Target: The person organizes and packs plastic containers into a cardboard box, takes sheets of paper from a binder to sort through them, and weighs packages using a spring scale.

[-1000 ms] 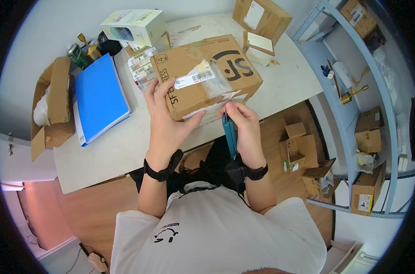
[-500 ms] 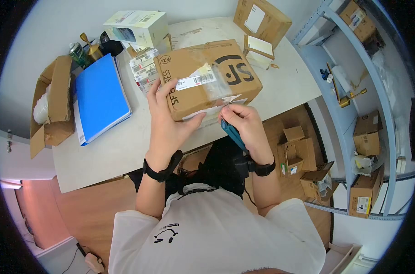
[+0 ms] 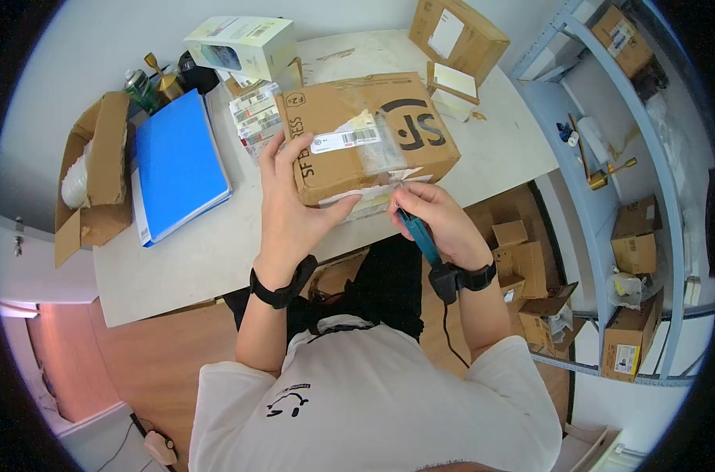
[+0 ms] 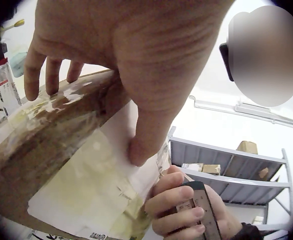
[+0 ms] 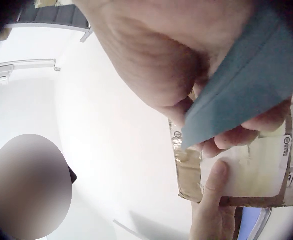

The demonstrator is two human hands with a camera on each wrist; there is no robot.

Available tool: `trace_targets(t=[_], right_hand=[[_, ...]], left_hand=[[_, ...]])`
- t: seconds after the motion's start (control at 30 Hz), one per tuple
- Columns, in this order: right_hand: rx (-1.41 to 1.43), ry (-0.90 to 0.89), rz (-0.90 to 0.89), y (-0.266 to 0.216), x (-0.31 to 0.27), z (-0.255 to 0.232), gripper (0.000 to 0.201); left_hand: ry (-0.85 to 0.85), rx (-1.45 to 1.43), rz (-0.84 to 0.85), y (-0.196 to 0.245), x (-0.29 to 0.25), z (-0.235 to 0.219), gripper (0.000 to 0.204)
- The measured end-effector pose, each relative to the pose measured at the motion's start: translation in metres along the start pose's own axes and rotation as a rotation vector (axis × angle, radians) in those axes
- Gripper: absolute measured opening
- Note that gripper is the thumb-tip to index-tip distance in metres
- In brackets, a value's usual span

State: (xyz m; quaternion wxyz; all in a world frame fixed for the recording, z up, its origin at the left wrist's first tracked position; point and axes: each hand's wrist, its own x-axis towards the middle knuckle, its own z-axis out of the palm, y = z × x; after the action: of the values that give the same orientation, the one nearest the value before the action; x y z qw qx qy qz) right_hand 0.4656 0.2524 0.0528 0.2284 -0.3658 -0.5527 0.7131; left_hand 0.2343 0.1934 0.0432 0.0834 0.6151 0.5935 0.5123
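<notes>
Head view, centre frame | left hand (image 3: 290, 208) gripped the SF Express box (image 3: 369, 134) | right hand (image 3: 436, 216) clutched a teal box cutter (image 3: 419, 232) at its front tape seam | looked like cutting it open, next needs a steady slice along the seam

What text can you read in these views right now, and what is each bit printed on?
"SF" in big dark letters: top of the cardboard box.
"SF EXPRESS", partly covered by the left hand: the box's side.
Barcode label on the box: too small to read.
Small print on the white carton: blurred.
</notes>
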Motion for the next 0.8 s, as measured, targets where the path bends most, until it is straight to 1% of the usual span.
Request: trace_targets(t=[0.07,0.1,0.17,0.2,0.27,0.3,0.4,0.53,0.6,0.7,0.8], right_hand=[[0.120,-0.053,-0.009,0.011,0.000,-0.004,0.032],[0.122,-0.052,-0.010,0.013,-0.002,-0.003,0.032],[0.231,-0.077,-0.038,0.017,-0.008,0.000,0.036],[0.231,-0.075,-0.038,0.019,-0.012,0.002,0.036],[0.180,-0.085,-0.078,0.023,-0.020,0.006,0.049],[0.180,-0.085,-0.078,0.024,-0.026,0.008,0.049],[0.144,-0.074,-0.010,0.024,-0.042,0.010,0.061],[0.121,-0.027,-0.055,0.021,-0.062,0.009,0.058],[0.105,0.023,-0.101,0.014,-0.069,0.009,0.061],[0.064,0.032,-0.104,0.008,-0.072,0.012,0.066],[0.122,0.006,-0.075,0.026,-0.074,0.011,0.070]], left_hand=[[0.001,0.002,0.004,0.000,0.000,-0.001,0.093],[0.001,0.001,0.005,0.001,0.000,-0.001,0.094],[-0.001,-0.001,0.006,0.001,0.001,-0.001,0.094],[0.000,-0.002,0.010,0.000,0.001,-0.001,0.094],[0.001,-0.004,0.012,-0.001,0.000,0.000,0.094],[0.003,-0.007,0.009,-0.002,0.000,0.000,0.094],[0.002,-0.012,0.006,-0.001,0.000,0.000,0.095],[0.004,0.000,0.012,-0.002,0.000,0.000,0.095],[0.001,0.003,0.013,-0.002,0.000,0.001,0.095],[0.005,0.004,0.011,0.000,0.001,0.000,0.095],[0.029,0.007,0.013,0.000,0.002,0.001,0.093]])
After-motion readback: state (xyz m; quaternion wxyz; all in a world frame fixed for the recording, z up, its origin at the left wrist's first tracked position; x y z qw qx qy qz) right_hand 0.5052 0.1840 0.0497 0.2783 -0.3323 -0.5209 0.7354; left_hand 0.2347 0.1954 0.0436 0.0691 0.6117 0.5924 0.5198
